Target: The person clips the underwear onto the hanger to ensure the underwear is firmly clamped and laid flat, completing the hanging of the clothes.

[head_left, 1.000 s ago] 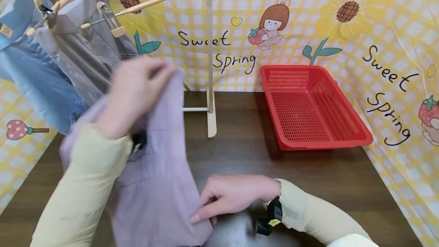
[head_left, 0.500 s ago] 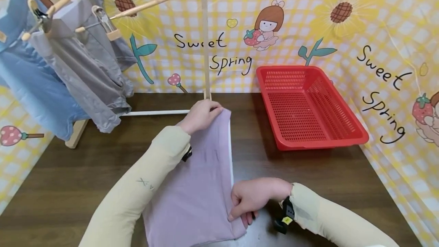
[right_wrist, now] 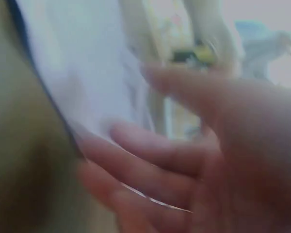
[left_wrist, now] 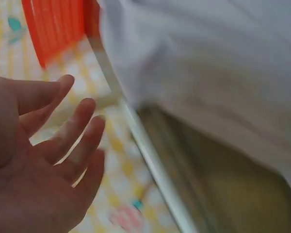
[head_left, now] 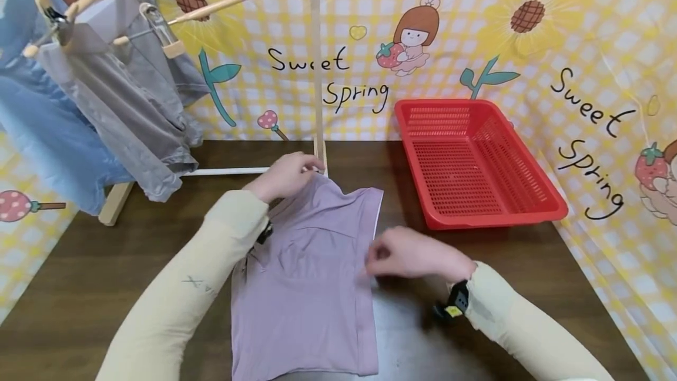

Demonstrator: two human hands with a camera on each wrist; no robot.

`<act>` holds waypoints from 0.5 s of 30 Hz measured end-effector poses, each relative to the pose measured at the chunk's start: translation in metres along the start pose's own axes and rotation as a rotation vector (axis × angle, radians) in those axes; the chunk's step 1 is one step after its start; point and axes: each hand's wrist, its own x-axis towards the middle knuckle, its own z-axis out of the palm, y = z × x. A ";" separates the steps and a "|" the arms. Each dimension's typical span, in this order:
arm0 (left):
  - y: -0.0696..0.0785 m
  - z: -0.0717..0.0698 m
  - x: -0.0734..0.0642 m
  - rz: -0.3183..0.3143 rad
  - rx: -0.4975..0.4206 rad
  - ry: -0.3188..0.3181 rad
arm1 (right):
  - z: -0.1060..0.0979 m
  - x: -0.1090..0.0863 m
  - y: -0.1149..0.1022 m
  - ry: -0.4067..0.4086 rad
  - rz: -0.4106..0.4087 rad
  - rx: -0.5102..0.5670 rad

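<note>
A lilac garment (head_left: pixel 322 287) lies on the dark wooden table, with a wide band along its right edge and soft creases in its upper half. My left hand (head_left: pixel 291 176) is at its far left corner. In the left wrist view the left hand's fingers (left_wrist: pixel 82 141) are spread and relaxed, apart from the cloth (left_wrist: pixel 199 63). My right hand (head_left: pixel 407 254), blurred, hovers at the banded right edge. The right wrist view has its fingers (right_wrist: pixel 150 170) loosely bent in front of the cloth, pinching nothing.
A red perforated basket (head_left: pixel 439 221) stands at the back right. At the left, grey shorts (head_left: pixel 121 110) and a blue garment (head_left: pixel 47 134) hang from clip hangers. A bare hanger (head_left: pixel 238 0) hangs near the rack's wooden post (head_left: pixel 316 75); a white bar (head_left: pixel 227 171) runs low behind.
The lilac garment has come down from the left onto the table. Both hands have let go of it; the right has moved up along its edge and the left slightly left.
</note>
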 end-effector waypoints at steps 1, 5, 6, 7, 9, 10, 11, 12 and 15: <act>-0.009 -0.002 -0.006 -0.007 -0.011 -0.010 | -0.005 0.007 0.003 0.085 -0.003 -0.023; -0.031 0.004 -0.031 -0.025 -0.022 -0.116 | -0.008 0.039 0.015 0.270 0.075 -0.129; -0.033 0.008 -0.036 -0.027 -0.018 -0.139 | -0.008 0.046 0.019 0.277 0.100 -0.154; -0.033 0.013 -0.041 -0.029 -0.007 -0.159 | -0.006 0.052 0.021 0.269 0.121 -0.175; -0.029 0.020 -0.053 -0.034 0.008 -0.193 | -0.003 0.061 0.025 0.232 0.154 -0.209; -0.026 0.022 -0.059 -0.038 0.010 -0.204 | -0.003 0.063 0.025 0.213 0.165 -0.217; -0.022 0.023 -0.065 -0.029 0.015 -0.214 | -0.003 0.064 0.025 0.192 0.167 -0.225; -0.018 0.024 -0.070 -0.027 0.016 -0.233 | -0.003 0.064 0.025 0.169 0.170 -0.225; -0.006 0.022 -0.084 -0.049 0.013 -0.323 | -0.008 0.060 0.022 0.099 0.143 -0.226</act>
